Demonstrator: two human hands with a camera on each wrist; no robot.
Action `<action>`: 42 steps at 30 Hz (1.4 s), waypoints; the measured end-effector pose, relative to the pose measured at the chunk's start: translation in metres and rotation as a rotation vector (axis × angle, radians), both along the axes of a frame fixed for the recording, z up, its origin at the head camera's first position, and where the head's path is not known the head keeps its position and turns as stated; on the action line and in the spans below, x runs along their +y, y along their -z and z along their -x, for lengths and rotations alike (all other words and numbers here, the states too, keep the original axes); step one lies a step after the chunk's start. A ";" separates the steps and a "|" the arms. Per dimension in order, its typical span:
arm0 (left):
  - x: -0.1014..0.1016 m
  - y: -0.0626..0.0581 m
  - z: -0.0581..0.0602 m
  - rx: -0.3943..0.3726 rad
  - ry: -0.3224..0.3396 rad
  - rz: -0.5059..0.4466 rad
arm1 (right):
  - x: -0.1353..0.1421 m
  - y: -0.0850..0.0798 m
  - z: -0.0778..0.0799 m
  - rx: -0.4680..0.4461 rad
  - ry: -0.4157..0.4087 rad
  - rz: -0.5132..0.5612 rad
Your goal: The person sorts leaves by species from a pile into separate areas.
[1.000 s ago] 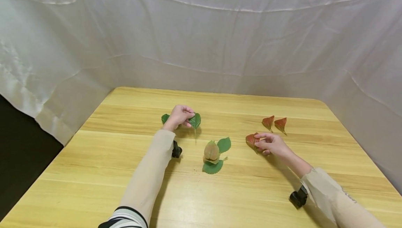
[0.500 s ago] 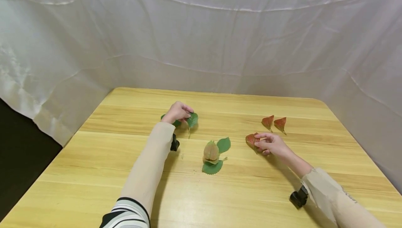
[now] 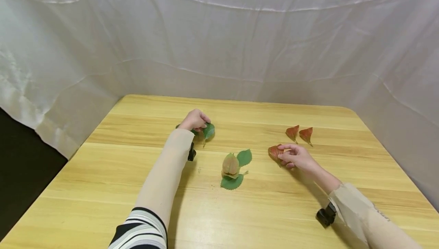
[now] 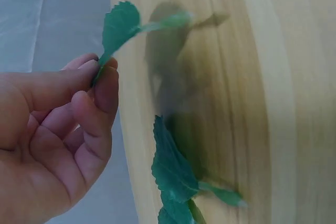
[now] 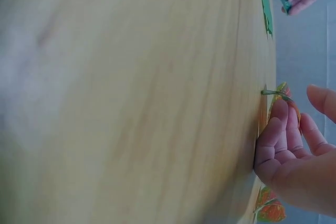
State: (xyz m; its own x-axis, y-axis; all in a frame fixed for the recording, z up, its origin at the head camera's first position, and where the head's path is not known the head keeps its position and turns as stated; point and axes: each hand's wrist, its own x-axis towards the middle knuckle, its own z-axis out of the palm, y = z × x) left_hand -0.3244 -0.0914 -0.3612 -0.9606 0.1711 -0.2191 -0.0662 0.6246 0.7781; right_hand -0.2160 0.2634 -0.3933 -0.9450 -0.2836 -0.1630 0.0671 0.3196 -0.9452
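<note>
My left hand [image 3: 196, 120], at the back left of the table, pinches a green leaf [image 3: 209, 131] with toothed edges between thumb and fingertips. In the left wrist view the leaf [image 4: 121, 27] is raised off the wood, stem pointing right; more green leaves [image 4: 172, 169] lie below, partly hidden by the hand in the head view. My right hand [image 3: 296, 157] has its fingertips on a red leaf [image 3: 274, 153] at right of centre. The right wrist view shows the thumb [image 5: 321, 100] apart from the other fingers, beside that leaf [image 5: 281, 95].
Two more red leaves [image 3: 292, 133] lie behind the right hand. Mid-table sits a small arrangement with a pale brownish-green leaf [image 3: 231, 164] and green leaves [image 3: 232, 182] around it. A light curtain [image 3: 240, 43] hangs behind the wooden table [image 3: 103, 188].
My left hand has moved slightly back and left with the green leaf, nearer the other green leaves. The right hand stays in place on the red leaf.
</note>
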 end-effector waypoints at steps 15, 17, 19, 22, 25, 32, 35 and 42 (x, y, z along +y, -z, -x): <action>-0.002 0.004 0.002 -0.020 -0.019 0.148 | 0.001 0.000 -0.001 0.003 -0.005 0.013; -0.002 0.004 0.002 -0.022 -0.019 0.154 | 0.001 0.001 0.000 0.011 -0.006 0.014; -0.002 0.004 0.002 -0.022 -0.023 0.162 | 0.002 0.002 0.000 0.024 -0.007 0.014; -0.002 0.003 0.002 -0.015 -0.030 0.175 | 0.002 0.001 0.000 0.032 -0.002 0.018; -0.002 0.002 0.001 -0.005 -0.032 0.176 | 0.002 -0.001 0.000 0.028 0.004 0.026; -0.003 0.002 -0.001 0.066 -0.029 0.146 | 0.001 0.000 0.001 0.035 0.009 0.029; -0.003 0.001 -0.003 0.119 -0.025 0.123 | 0.001 0.000 0.000 0.034 0.012 0.024; 0.002 -0.002 -0.016 0.125 0.012 0.038 | -0.001 0.000 0.000 0.025 0.008 0.025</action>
